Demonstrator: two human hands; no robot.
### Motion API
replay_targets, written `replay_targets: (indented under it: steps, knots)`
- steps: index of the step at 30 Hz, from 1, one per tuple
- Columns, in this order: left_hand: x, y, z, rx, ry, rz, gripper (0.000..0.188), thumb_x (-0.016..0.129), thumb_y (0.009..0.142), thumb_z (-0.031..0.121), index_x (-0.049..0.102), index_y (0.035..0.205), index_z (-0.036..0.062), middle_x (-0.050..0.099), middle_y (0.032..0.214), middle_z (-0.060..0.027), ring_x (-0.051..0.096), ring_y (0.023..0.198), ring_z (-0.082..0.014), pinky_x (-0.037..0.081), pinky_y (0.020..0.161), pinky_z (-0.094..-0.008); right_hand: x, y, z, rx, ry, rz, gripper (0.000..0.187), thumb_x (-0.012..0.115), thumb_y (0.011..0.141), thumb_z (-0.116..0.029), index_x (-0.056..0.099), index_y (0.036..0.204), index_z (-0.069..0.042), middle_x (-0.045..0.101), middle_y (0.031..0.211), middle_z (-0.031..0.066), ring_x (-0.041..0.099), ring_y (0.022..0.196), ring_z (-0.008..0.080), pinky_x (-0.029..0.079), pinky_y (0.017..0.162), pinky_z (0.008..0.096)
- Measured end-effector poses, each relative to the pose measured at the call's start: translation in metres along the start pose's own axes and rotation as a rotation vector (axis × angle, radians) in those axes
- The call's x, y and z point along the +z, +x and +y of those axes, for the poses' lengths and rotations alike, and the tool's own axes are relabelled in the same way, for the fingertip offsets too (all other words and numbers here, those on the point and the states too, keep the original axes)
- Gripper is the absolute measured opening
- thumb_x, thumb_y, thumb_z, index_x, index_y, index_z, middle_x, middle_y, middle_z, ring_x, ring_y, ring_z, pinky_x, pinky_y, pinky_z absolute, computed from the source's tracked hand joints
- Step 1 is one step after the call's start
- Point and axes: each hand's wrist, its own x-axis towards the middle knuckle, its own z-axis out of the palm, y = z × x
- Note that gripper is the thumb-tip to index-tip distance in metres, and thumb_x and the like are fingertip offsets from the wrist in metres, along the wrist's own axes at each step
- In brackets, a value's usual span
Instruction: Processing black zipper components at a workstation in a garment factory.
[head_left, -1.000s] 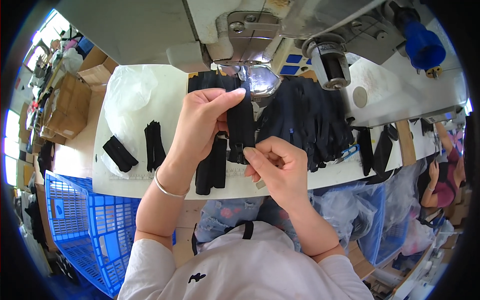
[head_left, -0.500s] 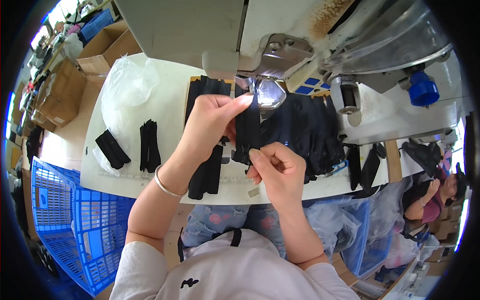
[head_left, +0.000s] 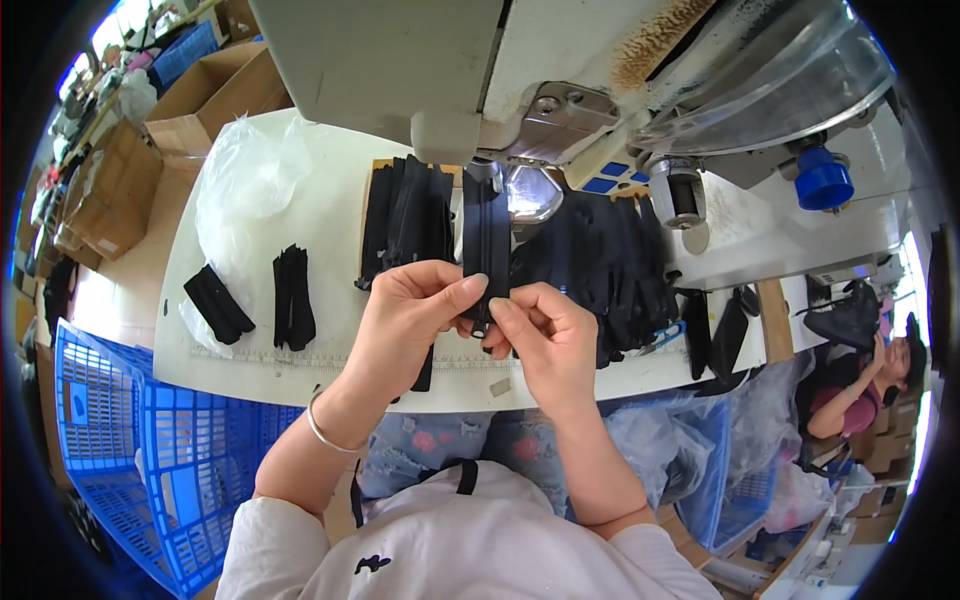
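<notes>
A black zipper [head_left: 486, 225] runs from under the sewing machine [head_left: 385, 70] toward me, its far end beneath the machine head. At the near end, a metal zipper slider shows between my hands. My left hand [head_left: 412, 318] pinches the zipper's left side between thumb and fingers. On the right side, my right hand [head_left: 556, 348] pinches the same end, thumb on top. A stack of black zipper strips [head_left: 408, 215] lies left of the zipper, partly behind my left hand. To its right is a larger pile of black strips [head_left: 605, 265].
Two small bundles of black strips [head_left: 293, 300] and a clear plastic bag [head_left: 245, 180] lie on the white table's left. A blue basket [head_left: 150, 440] stands left of the table. Snips [head_left: 660, 338] lie by the right pile. A co-worker [head_left: 850, 405] is at far right.
My left hand has slid down the zipper toward me, from near the machine to beside my right hand. More of the zipper and the left stack now show. The co-worker's hand has risen.
</notes>
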Motion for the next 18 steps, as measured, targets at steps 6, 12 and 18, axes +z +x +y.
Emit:
replay_targets:
  steps: [6,12,18]
  knots:
    - [0.005,0.013,0.001,0.072,-0.064,0.058,0.014,0.069,0.085,0.014,0.064,0.078,0.002,0.06,0.068,0.0001,0.052,0.059,-0.007,0.041,0.055,-0.0193,0.002,0.019,-0.007,-0.039,-0.041,0.022,0.017,0.063,0.09,-0.013,0.061,0.085,0.003,0.063,0.065,0.0046,0.057,0.056,0.0061,0.044,0.052,0.0197]
    - [0.016,0.035,0.012,0.19,0.01,0.143,0.013,0.069,0.084,0.013,0.064,0.08,0.0022,0.059,0.068,0.0007,0.048,0.056,-0.0049,0.038,0.053,-0.0185,0.002,0.043,-0.017,-0.101,-0.119,0.098,0.019,0.063,0.09,-0.015,0.063,0.083,0.002,0.062,0.06,0.0038,0.056,0.052,0.0054,0.043,0.048,0.0203]
    - [0.012,0.059,0.025,0.209,0.048,0.176,0.007,0.061,0.087,0.008,0.06,0.082,0.0022,0.057,0.069,0.0,0.048,0.054,-0.0064,0.037,0.051,-0.0196,0.001,0.028,-0.011,-0.039,-0.176,0.114,0.02,0.064,0.089,-0.015,0.065,0.08,0.002,0.061,0.057,0.0037,0.053,0.048,0.0047,0.04,0.045,0.0187]
